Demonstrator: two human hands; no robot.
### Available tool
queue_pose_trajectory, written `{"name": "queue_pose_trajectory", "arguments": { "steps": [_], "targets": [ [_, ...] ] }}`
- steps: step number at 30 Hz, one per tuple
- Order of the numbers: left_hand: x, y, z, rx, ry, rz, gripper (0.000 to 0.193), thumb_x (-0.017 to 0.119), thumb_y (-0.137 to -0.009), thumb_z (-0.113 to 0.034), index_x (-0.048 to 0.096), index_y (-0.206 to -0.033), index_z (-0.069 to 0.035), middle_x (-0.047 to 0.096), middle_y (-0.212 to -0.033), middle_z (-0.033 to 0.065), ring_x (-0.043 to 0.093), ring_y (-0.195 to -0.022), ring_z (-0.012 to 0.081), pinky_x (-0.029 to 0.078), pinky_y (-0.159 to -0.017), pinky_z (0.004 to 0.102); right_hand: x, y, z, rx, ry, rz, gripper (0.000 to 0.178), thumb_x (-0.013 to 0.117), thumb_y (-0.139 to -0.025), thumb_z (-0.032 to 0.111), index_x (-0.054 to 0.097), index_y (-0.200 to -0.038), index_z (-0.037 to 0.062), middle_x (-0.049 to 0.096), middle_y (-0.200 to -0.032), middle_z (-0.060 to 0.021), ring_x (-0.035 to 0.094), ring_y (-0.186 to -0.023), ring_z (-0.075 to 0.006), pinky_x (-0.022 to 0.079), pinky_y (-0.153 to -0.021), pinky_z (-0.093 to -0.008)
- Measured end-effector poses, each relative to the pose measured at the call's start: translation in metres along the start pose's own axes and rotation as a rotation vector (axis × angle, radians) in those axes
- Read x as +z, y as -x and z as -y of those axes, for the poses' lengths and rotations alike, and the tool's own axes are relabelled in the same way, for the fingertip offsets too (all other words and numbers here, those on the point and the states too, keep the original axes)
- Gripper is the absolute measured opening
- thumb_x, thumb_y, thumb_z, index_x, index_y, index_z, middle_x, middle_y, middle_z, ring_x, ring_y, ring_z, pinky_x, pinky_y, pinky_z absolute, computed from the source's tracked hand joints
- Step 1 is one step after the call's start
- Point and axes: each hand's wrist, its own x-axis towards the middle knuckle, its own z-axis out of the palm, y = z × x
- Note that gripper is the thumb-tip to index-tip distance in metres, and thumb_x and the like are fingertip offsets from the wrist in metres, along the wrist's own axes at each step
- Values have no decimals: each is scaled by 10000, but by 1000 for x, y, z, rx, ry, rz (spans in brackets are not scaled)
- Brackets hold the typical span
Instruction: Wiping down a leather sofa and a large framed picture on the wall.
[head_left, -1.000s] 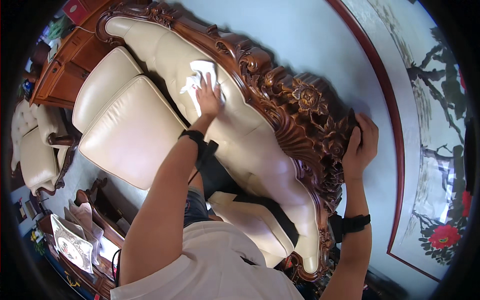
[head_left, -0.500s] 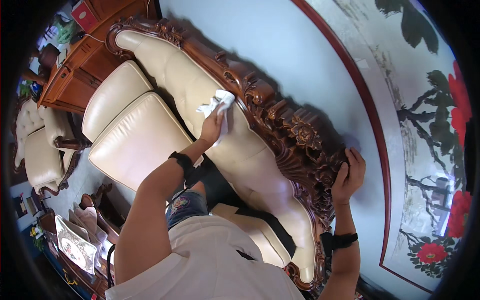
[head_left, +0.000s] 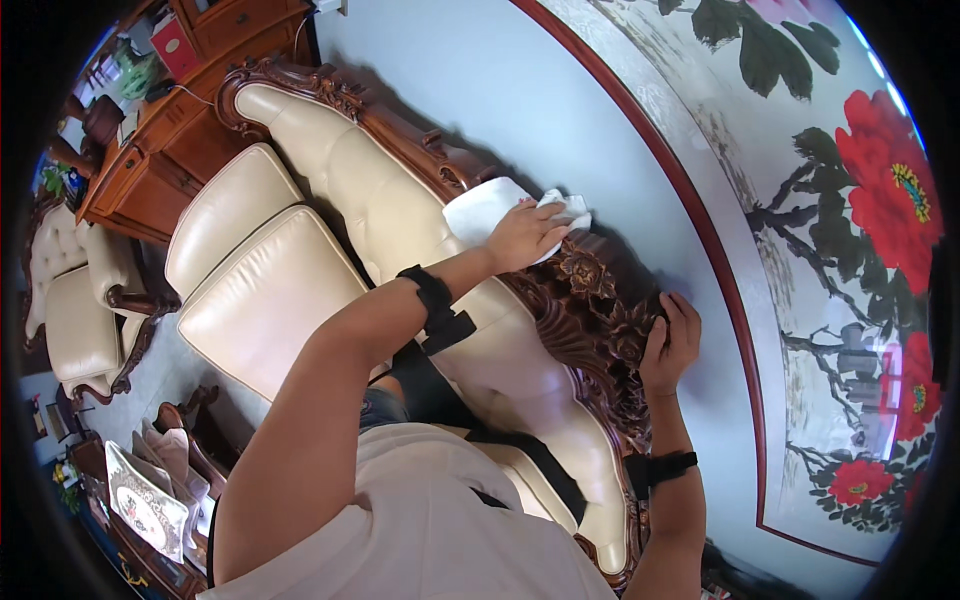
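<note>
Under the fingers of my left hand (head_left: 525,238), a white cloth (head_left: 482,208) lies pressed on the carved wooden top rail (head_left: 575,325) of a cream leather sofa. One part of the cloth spreads over the wood to the left of the hand, and a crumpled part bunches at the fingertips. Further right along the same rail, my right hand (head_left: 672,345) grips the carving, thumb on the near side and fingers over the back edge. The tufted backrest (head_left: 375,195) slopes below the rail.
Two loose cream cushions (head_left: 270,300) lean in front of the backrest. A wooden cabinet (head_left: 165,145) stands at the far left end, with a cream armchair (head_left: 85,315) beyond. Behind the sofa, a framed flower painting (head_left: 800,290) hangs on the pale wall (head_left: 480,90).
My left hand has moved the cloth from the leather backrest up and right onto the carved rail. The right hand keeps its grip on the carving. The view has shifted slightly.
</note>
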Motion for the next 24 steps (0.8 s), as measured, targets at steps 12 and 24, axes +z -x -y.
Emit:
{"name": "queue_pose_trajectory", "arguments": {
  "steps": [12,24],
  "targets": [
    [-26,39,-36,-497,550,-456,330,535,-906,-57,630,-1221,-40,687,-1066,199,687,-906,266,514,-812,328,-2,4,0,-7,31,-62,243,558,-892,105,668,-1093,24,624,-1131,-174,596,-1037,-344,472,-909,-414],
    [3,-27,-128,337,-179,-192,221,566,-907,-255,665,-1042,-111,607,-1182,37,545,-1107,251,429,-926,412,-2,11,-8,27,-56,-116,379,501,-905,136,538,-1253,-8,594,-1156,-217,577,-1047,-400,456,-920,-452]
  ]
}}
